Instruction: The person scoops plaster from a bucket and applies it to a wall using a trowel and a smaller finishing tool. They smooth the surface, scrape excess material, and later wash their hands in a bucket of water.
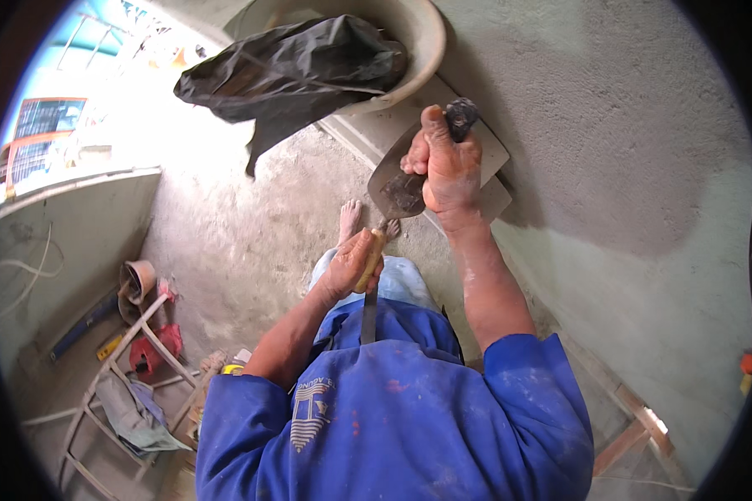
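Note:
My left hand (pixel 351 265) is wrapped round the wooden handle of a trowel (pixel 383 180) in front of my body. Its rounded grey blade points away from me and reaches up beside my right hand. My right hand (pixel 453 171) is closed, thumb up, round a dark, crusted handle (pixel 462 117). The fingers hide much of this tool, so its kind is not plain. A dark lump (pixel 403 194) shows below the fingers, against the blade. Pale flat slabs (pixel 495 154) lie behind the right hand.
A large pale basin (pixel 430 50) with a crumpled black plastic sheet (pixel 301 63) over it stands ahead. To the right rises a wall (pixel 610 100) with a darker, damp-looking patch. A metal frame (pixel 83 409), a red container (pixel 155 349) and cloths lie at left.

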Motion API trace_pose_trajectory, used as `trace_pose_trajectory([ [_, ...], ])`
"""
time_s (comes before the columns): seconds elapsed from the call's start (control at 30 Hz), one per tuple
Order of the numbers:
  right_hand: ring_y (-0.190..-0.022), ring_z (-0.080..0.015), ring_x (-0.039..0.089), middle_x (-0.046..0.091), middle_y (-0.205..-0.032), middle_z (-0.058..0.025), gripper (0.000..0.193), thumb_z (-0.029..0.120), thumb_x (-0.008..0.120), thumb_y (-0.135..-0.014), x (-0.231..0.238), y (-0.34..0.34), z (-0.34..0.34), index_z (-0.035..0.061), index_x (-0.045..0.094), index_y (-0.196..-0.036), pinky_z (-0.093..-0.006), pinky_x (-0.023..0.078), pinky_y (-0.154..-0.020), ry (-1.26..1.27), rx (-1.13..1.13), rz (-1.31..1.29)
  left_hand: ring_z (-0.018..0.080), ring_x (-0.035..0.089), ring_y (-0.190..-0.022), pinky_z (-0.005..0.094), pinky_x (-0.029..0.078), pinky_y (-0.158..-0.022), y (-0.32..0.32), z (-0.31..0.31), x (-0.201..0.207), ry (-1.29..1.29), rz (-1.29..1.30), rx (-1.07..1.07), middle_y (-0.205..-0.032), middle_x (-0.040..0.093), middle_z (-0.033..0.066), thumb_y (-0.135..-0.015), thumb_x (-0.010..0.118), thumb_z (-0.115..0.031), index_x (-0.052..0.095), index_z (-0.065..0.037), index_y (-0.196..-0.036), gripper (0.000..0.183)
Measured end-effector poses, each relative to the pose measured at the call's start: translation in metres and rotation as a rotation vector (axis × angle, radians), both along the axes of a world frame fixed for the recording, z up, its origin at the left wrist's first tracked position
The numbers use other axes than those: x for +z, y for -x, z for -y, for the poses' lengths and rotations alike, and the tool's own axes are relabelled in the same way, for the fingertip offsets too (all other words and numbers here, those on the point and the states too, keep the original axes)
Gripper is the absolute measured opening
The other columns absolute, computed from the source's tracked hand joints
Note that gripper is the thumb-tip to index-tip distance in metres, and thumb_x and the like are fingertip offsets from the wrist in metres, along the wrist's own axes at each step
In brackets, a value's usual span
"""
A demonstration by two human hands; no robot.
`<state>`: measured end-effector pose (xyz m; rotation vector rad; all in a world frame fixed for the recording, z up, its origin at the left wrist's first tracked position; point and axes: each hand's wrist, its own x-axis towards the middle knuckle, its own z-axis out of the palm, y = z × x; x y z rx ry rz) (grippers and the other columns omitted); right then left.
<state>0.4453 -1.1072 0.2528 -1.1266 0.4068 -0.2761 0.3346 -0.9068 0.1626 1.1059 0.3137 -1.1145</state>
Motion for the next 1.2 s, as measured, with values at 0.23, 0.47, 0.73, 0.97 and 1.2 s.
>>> trace_pose_trajectory([
  [0.23, -0.048, -0.0096, 0.044, 0.041, -0.054, 0.0024, 0.039, 0.038, 0.058, -0.102, 0.089, -0.014, -0.004, 0.0147, 0.046, -0.072, -0.0307, 0.045, -0.055, -0.048, 0.07, 0.203, 0.0152, 0.049, -0.043, 0.0294, 0.043, -0.039, 0.03, -0.044, 0.002, 0.017, 0.032, 0.19, -0.067, 0.054, 0.0069, -0.105, 0.031, -0.058, 0.055, -0.009, -0.121, 0.058],
  [0.47, -0.046, -0.0086, 0.044, 0.044, -0.057, 0.0026, 0.03, 0.031, 0.064, -0.1, 0.089, 0.015, -0.104, 0.0101, 0.052, -0.08, -0.0283, 0.043, -0.046, -0.079, 0.265, 0.204, 0.0146, 0.05, -0.045, 0.0297, 0.043, -0.04, 0.028, -0.086, 0.016, 0.085, 0.073, 0.312, -0.069, 0.054, 0.0064, -0.102, 0.031, -0.063, 0.052, -0.008, -0.124, 0.063],
  [0.73, -0.049, -0.0091, 0.051, 0.052, -0.06, 0.0005, 0.033, 0.038, 0.065, -0.098, 0.056, 0.043, -0.243, 0.0066, 0.059, -0.09, -0.0248, 0.043, -0.048, 0.081, 0.529, 0.016, 0.0136, 0.049, -0.044, 0.0279, 0.043, -0.041, 0.047, -0.182, 0.05, 0.121, 0.202, 0.312, -0.068, 0.053, 0.0059, -0.106, 0.029, -0.054, 0.051, -0.006, -0.126, 0.057],
  [0.97, -0.046, -0.0098, 0.047, 0.048, -0.055, 0.0019, 0.042, 0.044, 0.066, -0.096, 0.097, 0.026, -0.33, 0.0103, 0.054, -0.074, -0.0296, 0.045, -0.045, 0.12, 0.466, 0.181, 0.0125, 0.049, -0.045, 0.0275, 0.042, -0.042, 0.083, -0.256, 0.044, 0.11, 0.24, 0.335, -0.068, 0.052, 0.0044, -0.107, 0.028, -0.052, 0.052, -0.007, -0.127, 0.054],
  [1.2, -0.044, -0.0123, 0.048, 0.049, -0.053, -0.0002, 0.037, 0.039, 0.063, -0.098, 0.14, 0.012, -0.361, 0.0116, 0.053, -0.077, -0.0314, 0.047, -0.047, -0.049, 0.564, 0.404, 0.0122, 0.051, -0.047, 0.0274, 0.044, -0.043, 0.127, -0.282, 0.043, 0.084, 0.148, 0.414, -0.07, 0.054, 0.0047, -0.107, 0.027, -0.052, 0.053, -0.008, -0.129, 0.056],
])
